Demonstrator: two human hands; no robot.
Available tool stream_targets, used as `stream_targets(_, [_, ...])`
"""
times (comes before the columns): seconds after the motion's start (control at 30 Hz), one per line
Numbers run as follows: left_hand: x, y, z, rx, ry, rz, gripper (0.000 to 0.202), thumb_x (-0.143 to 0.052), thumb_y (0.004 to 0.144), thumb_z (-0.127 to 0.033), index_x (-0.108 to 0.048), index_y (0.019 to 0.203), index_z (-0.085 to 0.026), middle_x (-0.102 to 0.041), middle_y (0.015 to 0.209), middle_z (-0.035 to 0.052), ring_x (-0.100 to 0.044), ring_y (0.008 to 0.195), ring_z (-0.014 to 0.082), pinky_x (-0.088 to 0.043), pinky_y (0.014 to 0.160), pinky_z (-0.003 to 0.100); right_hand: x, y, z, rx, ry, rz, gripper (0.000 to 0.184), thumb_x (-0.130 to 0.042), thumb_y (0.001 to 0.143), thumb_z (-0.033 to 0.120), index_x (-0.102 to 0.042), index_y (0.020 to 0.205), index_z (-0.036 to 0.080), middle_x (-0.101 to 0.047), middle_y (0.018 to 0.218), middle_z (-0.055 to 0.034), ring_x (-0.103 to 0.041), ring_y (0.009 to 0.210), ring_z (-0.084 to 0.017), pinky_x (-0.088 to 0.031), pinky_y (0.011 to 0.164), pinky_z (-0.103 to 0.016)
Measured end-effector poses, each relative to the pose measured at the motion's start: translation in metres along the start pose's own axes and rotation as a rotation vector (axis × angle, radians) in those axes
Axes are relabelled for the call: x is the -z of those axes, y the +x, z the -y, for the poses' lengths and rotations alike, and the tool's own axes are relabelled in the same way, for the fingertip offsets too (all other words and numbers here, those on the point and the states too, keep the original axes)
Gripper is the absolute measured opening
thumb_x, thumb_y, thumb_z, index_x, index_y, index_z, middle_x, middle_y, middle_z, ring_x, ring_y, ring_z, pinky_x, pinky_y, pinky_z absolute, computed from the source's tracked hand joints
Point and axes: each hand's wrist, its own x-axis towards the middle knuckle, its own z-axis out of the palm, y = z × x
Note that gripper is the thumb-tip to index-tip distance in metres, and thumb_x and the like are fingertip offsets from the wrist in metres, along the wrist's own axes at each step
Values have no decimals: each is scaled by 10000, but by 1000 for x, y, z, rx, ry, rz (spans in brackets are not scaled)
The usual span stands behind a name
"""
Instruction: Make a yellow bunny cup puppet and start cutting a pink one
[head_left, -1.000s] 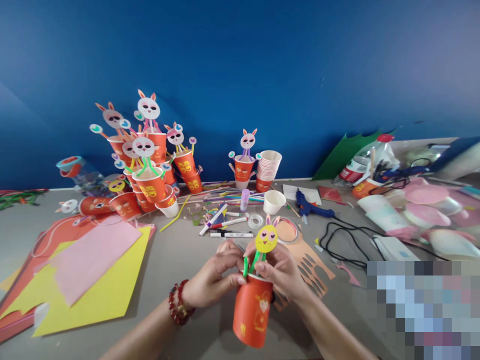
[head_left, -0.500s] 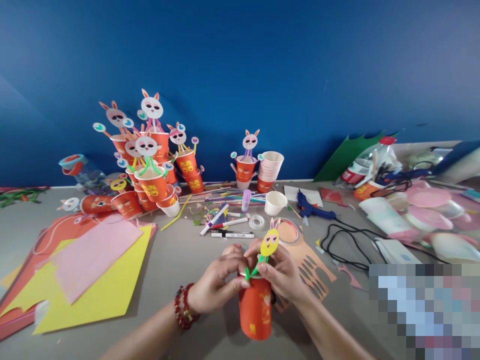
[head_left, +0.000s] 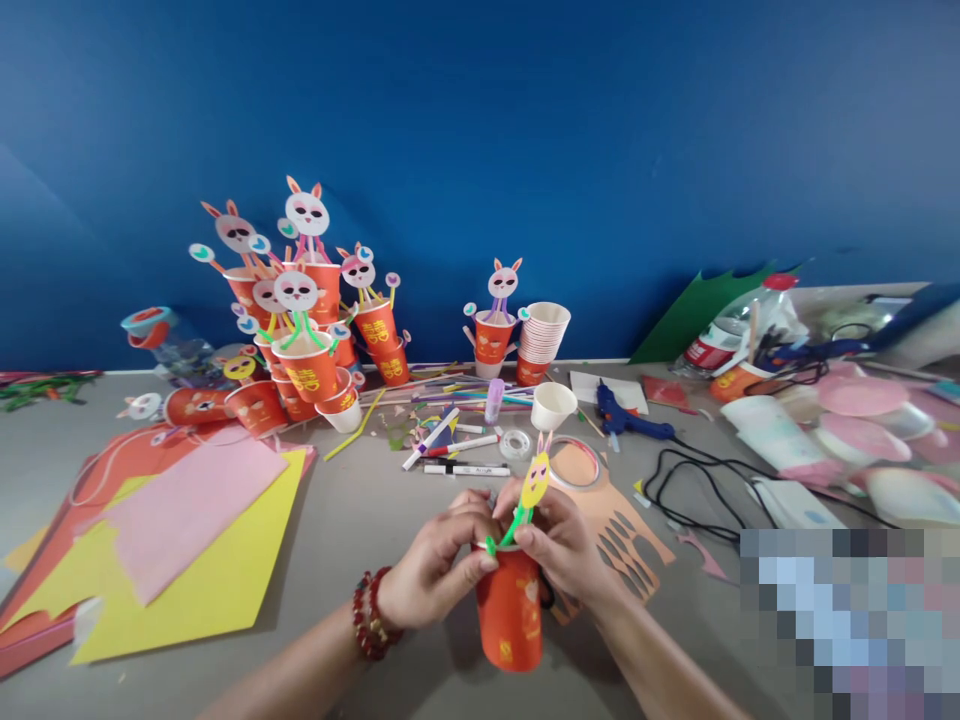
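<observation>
A red paper cup (head_left: 510, 610) with gold print is between my hands, low in the middle of the view. My left hand (head_left: 450, 550) is closed at the cup's left rim, its thumb by the bent end of a green pipe cleaner (head_left: 517, 522). My right hand (head_left: 562, 540) closes round the right rim, with thumb and fingers at the green stem. Above the rim stands a yellow paper bunny head (head_left: 535, 480) with pink ears, joined to the green stem and tilted. The far fingertips of both hands are partly hidden.
Stacked red cups (head_left: 307, 375) with paper bunnies stand back left. Coloured paper sheets (head_left: 225, 560) lie at left. Markers (head_left: 465, 468), a tape roll (head_left: 514, 445) and a white cup (head_left: 553, 407) lie ahead. A blue glue gun (head_left: 626, 415) with black cord is at right.
The bunny head has turned more edge-on and shifted slightly left. The cup has risen and tipped a little. Both hands keep their places at the rim.
</observation>
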Motion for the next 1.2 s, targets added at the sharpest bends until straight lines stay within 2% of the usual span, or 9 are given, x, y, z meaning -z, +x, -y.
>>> stream_targets(0.2, [2,2,-4,-28,-10,-15,314,-418,1013,-424,-509,815,-197,-516,748,18,-496,779,175,-408,963,433,1,-3,-5,-23,28,21,392,-704,831,585,-699,857,194,-703,842,-70,-673,819,-232,-525,707,-302])
stream_targets(0.5, [12,0,4,-6,-41,-50,334,-544,964,-464,-599,805,-175,-627,799,46,-572,827,191,-398,996,455,1,1,3,32,-59,77,379,-765,776,572,-687,775,202,-687,812,-44,-610,716,-191,-500,677,-294])
stream_targets(0.63, [13,-6,15,23,-59,-120,269,-614,932,-430,-640,1057,-193,-638,1084,112,-572,1069,253,-440,989,439,2,0,6,115,-271,9,342,-737,820,540,-690,743,210,-682,722,-39,-609,666,-195,-489,651,-301])
stream_targets(0.73, [7,-11,24,78,-153,-145,604,-719,840,-480,-503,1355,-250,-440,1456,154,-410,1363,345,-379,1103,500,2,-1,6,221,-428,-34,265,-742,831,503,-723,833,239,-716,806,-61,-634,742,-230,-505,720,-343])
stream_targets(0.8, [2,-13,27,125,-196,-116,806,-781,773,-493,-401,1452,-282,-322,1558,151,-323,1436,377,-322,1156,522,1,0,5,263,-473,-15,187,-745,847,435,-727,892,255,-715,848,-65,-637,796,-243,-506,752,-359])
stream_targets(0.9, [-4,-17,28,210,-212,-93,811,-766,820,-417,-334,1496,-302,-348,1562,144,-375,1421,353,-295,1180,515,-1,2,6,322,-452,46,92,-728,868,341,-707,881,252,-690,802,-52,-627,769,-232,-510,750,-363])
stream_targets(1.0, [-2,-21,31,282,-325,-85,759,-718,872,-354,-313,1509,-284,-398,1536,161,-452,1373,336,-378,1131,488,-1,4,12,355,-450,39,105,-738,845,310,-690,914,247,-698,836,-64,-643,805,-250,-521,770,-379])
stream_targets(1.13, [9,-25,38,274,-431,-16,806,-746,832,-345,-325,1514,-253,-423,1519,166,-472,1353,349,-389,1113,487,3,6,25,288,-459,126,218,-575,884,201,-675,1074,237,-713,925,-90,-656,917,-273,-531,812,-395])
stream_targets(1.2, [14,-24,40,262,-431,16,801,-742,827,-363,-345,1509,-226,-480,1468,171,-461,1357,360,-362,1126,504,7,6,27,239,-464,189,244,-519,879,164,-684,1046,230,-710,893,-86,-657,892,-261,-536,796,-382])
